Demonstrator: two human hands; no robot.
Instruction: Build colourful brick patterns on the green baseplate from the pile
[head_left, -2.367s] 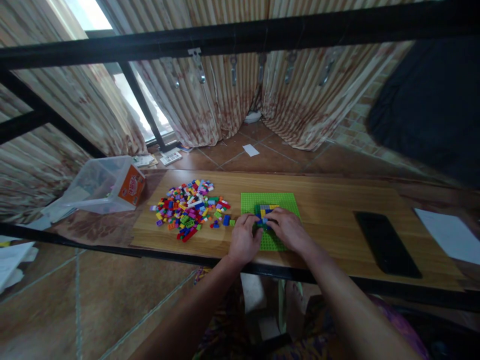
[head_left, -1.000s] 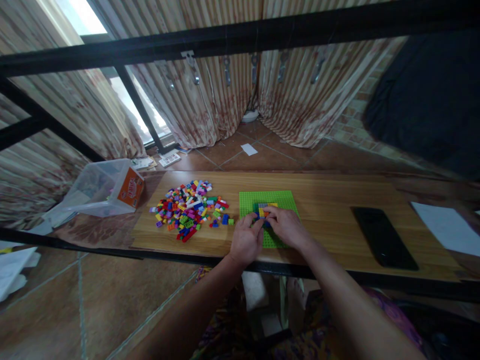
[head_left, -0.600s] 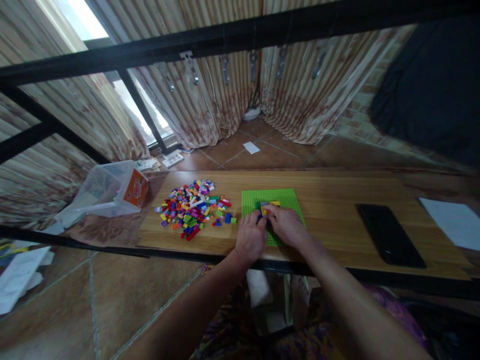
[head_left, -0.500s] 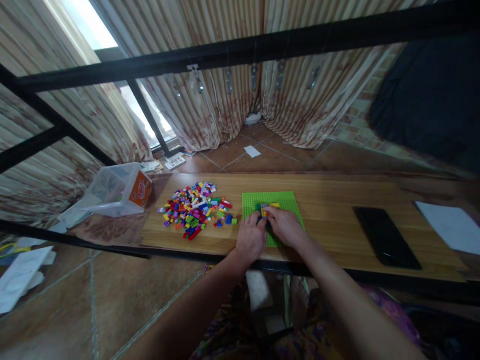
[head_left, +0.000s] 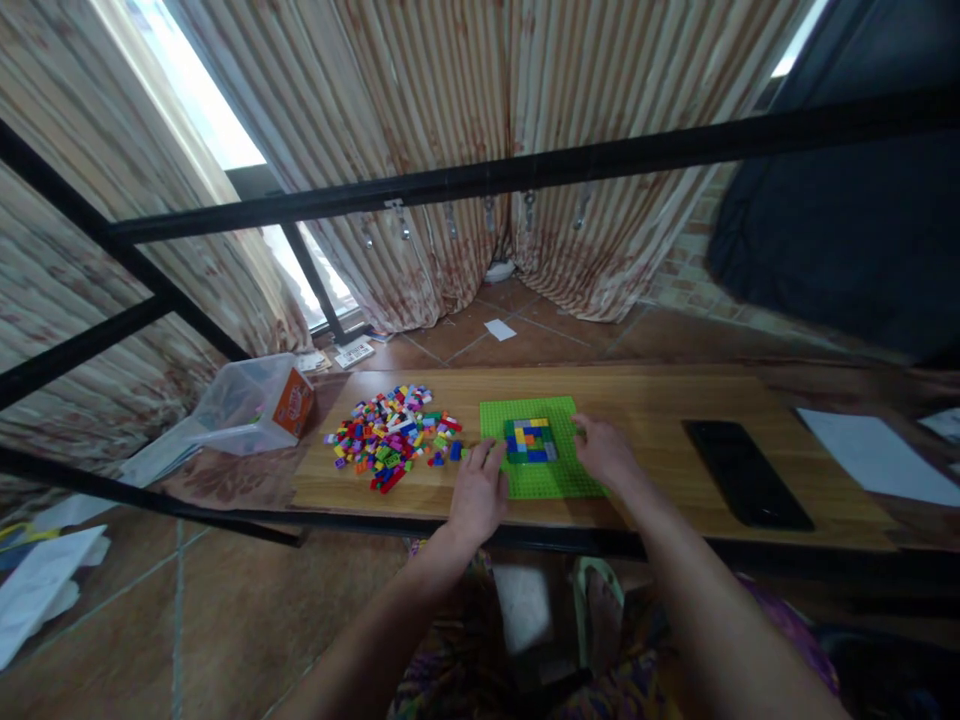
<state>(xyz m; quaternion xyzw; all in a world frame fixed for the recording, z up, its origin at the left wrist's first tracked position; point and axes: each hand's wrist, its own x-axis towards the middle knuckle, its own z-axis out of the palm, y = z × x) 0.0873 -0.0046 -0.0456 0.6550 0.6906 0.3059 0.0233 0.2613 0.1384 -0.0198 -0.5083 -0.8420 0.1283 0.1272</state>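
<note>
A green baseplate (head_left: 540, 482) lies on the wooden board, with a flat square of toy bricks (head_left: 529, 441) in blue, yellow, grey, green and orange built on its middle. My left hand (head_left: 480, 488) is over the plate's left edge, fingers apart, with no brick seen in it. A small lime brick (head_left: 466, 454) is by its fingertips, partly covered, and a blue brick (head_left: 455, 452) lies just left of that. At the plate's right edge my right hand (head_left: 606, 452) has its fingers loosely bent and apart, and nothing shows between them.
Loose bricks in many colours form a pile (head_left: 390, 430) on the board's left part. Behind it stands a clear plastic box (head_left: 255, 405) with an orange label. A black phone-like slab (head_left: 746, 475) and white paper (head_left: 877, 455) lie at right. A black metal bar (head_left: 465, 186) crosses beyond the board.
Both hands have come off the brick square and moved apart, left hand to the left and right hand to the right. The square is now uncovered. The camera view has tilted up.
</note>
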